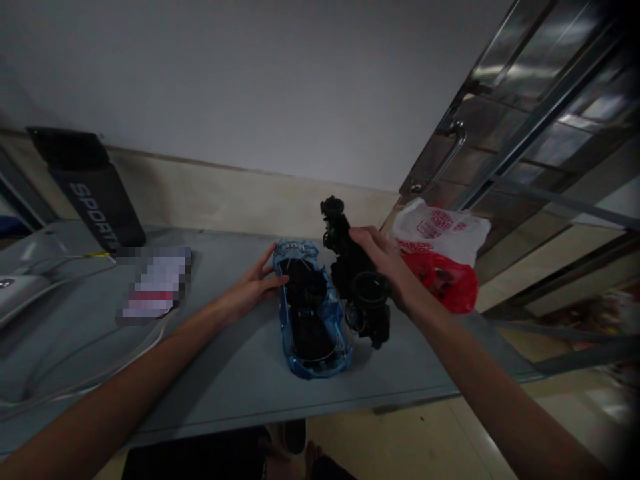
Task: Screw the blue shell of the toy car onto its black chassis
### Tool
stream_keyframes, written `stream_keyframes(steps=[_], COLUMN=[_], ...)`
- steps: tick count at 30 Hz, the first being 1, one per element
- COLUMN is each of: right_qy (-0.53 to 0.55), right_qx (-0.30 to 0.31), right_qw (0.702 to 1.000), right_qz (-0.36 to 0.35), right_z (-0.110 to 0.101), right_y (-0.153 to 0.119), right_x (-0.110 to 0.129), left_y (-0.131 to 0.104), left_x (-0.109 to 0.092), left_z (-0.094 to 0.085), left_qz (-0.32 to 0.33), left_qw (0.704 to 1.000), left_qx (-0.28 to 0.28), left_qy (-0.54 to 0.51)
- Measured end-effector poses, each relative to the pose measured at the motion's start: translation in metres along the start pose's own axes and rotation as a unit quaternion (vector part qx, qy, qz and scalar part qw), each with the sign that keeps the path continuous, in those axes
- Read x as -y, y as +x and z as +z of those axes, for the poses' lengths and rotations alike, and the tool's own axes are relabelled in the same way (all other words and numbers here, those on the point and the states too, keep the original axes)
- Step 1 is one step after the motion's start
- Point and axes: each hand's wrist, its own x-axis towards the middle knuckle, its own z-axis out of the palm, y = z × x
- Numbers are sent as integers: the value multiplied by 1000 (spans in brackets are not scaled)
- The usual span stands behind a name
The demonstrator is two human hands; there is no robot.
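The left hand (263,280) grips the left side of the blue shell (333,320), thumb over the rim. The right hand (377,247) is closed on the black chassis (347,263); its thumb side shows, the other fingertips are hidden. The chassis is just right of the shell. The shell rests on the table (215,373). Farther right of the shell: white bag (440,227), red bag (460,287). Well left of the shell: bottle (95,187).
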Motion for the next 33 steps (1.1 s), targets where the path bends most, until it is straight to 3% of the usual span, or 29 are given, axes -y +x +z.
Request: stream_keyframes(steps=[6, 11, 17, 33], right_qy=[-266, -376, -416, -451], right_qx=[24, 28, 26, 2], right_qw=[962, 922, 906, 886], right_qz=[-63, -83, -73, -109], right_z=[40, 69, 81, 88], right_y=[-16, -32, -37, -41], right_x=[31, 29, 20, 19], left_y=[-4, 1, 3, 1], left_x=[-2, 4, 5, 0], left_z=[0, -6, -7, 1], left_qz=[10, 29, 37, -7], left_qw=[1000, 999, 999, 999], left_qx=[8, 19, 29, -15], left_qy=[3, 4, 10, -34])
